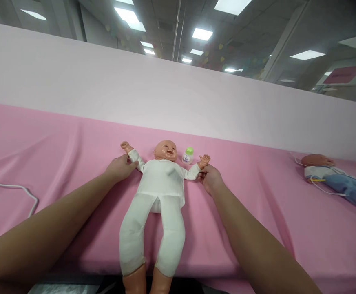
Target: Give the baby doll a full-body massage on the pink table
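Doll [161, 179] face up on pink cloth [98, 143], legs toward camera. Left hand [122, 168] and right hand [211, 179] on its forearms. Bottle [188, 156], green cap, beside its head. Second doll [339, 181] far right.

White-clothed doll [161, 179], feet out of frame.

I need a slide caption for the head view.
Left hand and right hand hold the arms of a baby doll on pink cloth, near a green-capped bottle.

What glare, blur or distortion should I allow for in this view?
Head view: ceiling lights glare white in the glass; the wide lens seems to bend the edges; the bottle label is too small to read fully; the upper right corner darkens.
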Tool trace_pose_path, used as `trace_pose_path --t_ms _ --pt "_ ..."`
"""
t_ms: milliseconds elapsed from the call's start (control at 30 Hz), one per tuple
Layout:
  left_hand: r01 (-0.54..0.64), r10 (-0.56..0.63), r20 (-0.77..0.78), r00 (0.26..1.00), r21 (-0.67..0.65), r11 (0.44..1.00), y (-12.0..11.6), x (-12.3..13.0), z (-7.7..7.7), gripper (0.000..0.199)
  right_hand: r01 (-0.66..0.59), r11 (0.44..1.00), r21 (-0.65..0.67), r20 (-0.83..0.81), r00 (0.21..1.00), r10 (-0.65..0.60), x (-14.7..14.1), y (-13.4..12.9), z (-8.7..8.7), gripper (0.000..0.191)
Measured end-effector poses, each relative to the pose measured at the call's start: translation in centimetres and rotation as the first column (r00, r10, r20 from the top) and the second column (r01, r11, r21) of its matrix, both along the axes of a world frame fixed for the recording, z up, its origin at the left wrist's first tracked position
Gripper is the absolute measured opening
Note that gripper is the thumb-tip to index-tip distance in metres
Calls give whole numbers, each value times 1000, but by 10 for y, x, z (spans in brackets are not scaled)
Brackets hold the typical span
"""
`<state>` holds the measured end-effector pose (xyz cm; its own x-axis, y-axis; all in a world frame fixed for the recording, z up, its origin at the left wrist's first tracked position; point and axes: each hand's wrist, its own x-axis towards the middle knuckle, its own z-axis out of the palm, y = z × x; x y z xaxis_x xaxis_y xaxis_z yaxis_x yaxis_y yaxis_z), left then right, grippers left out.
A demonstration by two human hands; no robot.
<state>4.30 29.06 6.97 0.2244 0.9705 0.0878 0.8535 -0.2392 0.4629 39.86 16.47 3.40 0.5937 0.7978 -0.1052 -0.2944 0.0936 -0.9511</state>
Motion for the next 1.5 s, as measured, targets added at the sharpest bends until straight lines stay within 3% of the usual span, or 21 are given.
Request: trace_pose_path --t_ms 500,733,1067,1333,1500 --pt "8 -8 2 1000 1 1000 0 0 0 52 -22 1000 0 -49 999 22 -2 -2 2 34" --pt "5 -5 13 1000 -3 1000 0 -1 0 53 -22 1000 -22 -34 999 21 -3 -4 5 43" --pt "8 -8 1 1000 0 1000 -1 0 2 51 -21 999 -45 21 1000 22 -2 0 2 31" --pt "15 -15 5 1000 -8 1000 -2 0 2 50 -66 998 -16 51 996 67 -1 -2 0 50" --pt "16 -16 -4 1000 0 1000 0 0 1 50 -70 997 -23 39 997 70 1 -1 -1 42"
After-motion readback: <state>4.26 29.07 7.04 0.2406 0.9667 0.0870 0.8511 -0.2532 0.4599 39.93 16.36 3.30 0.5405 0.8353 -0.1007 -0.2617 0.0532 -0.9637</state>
